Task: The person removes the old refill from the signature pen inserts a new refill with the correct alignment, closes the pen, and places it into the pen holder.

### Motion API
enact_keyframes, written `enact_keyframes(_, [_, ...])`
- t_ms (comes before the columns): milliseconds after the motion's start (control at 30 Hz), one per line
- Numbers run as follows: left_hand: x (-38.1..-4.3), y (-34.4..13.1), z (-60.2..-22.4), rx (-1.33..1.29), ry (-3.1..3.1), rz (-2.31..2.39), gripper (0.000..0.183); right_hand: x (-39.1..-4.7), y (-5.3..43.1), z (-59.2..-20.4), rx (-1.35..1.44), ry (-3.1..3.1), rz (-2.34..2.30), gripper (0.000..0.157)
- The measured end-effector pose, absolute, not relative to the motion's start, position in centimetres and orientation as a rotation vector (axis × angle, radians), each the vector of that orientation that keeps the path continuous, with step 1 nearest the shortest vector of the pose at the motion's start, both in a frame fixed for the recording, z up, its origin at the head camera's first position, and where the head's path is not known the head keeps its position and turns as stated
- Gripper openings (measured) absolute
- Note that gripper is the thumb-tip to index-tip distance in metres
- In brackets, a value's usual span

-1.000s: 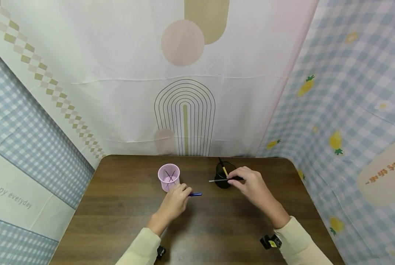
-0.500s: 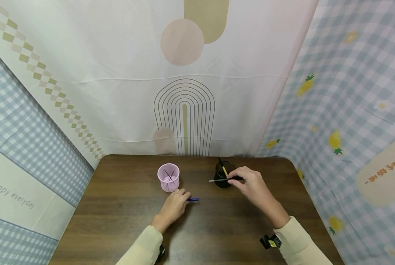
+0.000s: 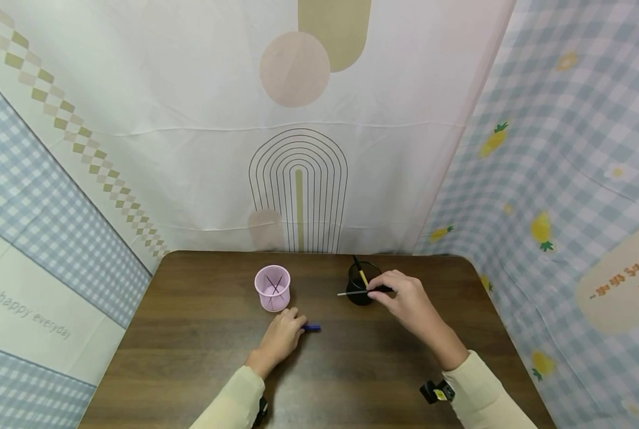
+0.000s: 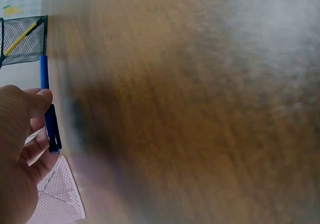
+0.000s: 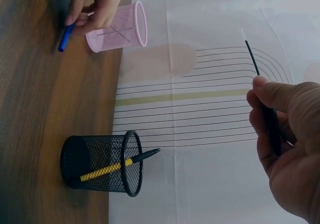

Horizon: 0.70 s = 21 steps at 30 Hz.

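A blue pen with a clip is pinched between the thumb and fingers of my left hand, low over the table in front of the pink mesh cup. In the right wrist view the pen points down toward the tabletop. My right hand grips a slim black-handled tool with a thin shaft and a pale tip. In the head view the tool's shaft crosses in front of the black mesh cup. A yellow-and-black pen leans inside the black cup.
Both cups stand near the back edge of the brown wooden table, the pink one left of the black one. Behind the table hangs a white patterned cloth. Blue checked cloth closes off the right side.
My left hand has moved down toward me with the blue pen, away from the pink cup. My right hand with the slim tool stays almost still.
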<state>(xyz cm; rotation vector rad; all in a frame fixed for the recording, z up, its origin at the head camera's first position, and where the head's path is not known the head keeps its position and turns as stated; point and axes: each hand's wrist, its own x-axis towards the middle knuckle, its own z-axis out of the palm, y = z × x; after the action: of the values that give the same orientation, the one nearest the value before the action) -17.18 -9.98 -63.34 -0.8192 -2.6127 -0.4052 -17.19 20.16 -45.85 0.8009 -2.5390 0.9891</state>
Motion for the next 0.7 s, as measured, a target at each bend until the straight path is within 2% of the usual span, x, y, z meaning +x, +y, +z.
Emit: enact_keyframes(700, [-16.7, -10.5, -64.5, -0.789, -2.664, -0.348, 0.017, -17.0, 20.0, -45.7, 0.776, -2.576, 1.026, 0.015])
